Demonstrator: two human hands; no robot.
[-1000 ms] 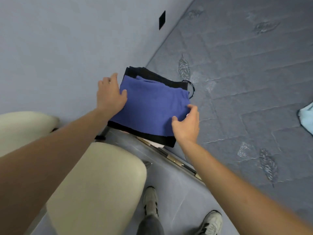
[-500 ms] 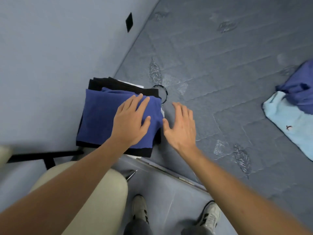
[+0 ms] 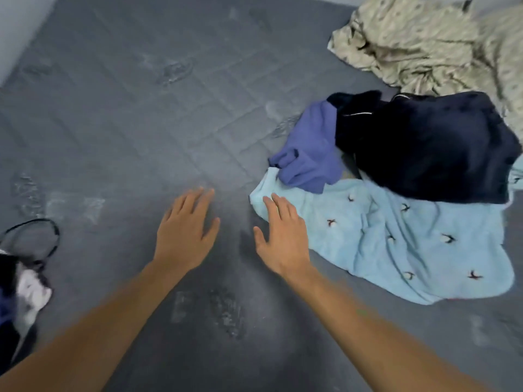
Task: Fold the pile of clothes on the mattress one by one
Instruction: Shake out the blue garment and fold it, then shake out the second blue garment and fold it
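Here, two bare hands hover over a grey mattress (image 3: 141, 108) beside unfolded clothes.

The beige patterned sheet (image 3: 430, 43) fills the far right corner; below it the pile lies by the right edge: light-blue garment (image 3: 410, 244), navy one (image 3: 430, 148), violet one (image 3: 308, 154). The left hand (image 3: 185, 236) is empty, fingers straight and loosely together; the right hand (image 3: 283, 239), fingers slightly spread, seems to reach the light-blue hem.

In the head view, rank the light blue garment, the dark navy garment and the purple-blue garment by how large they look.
1. light blue garment, spread flat and partly covered.
2. dark navy garment, bunched, so its true size is unsure.
3. purple-blue garment, clearly the smallest showing, though crumpled and partly tucked under the navy one.
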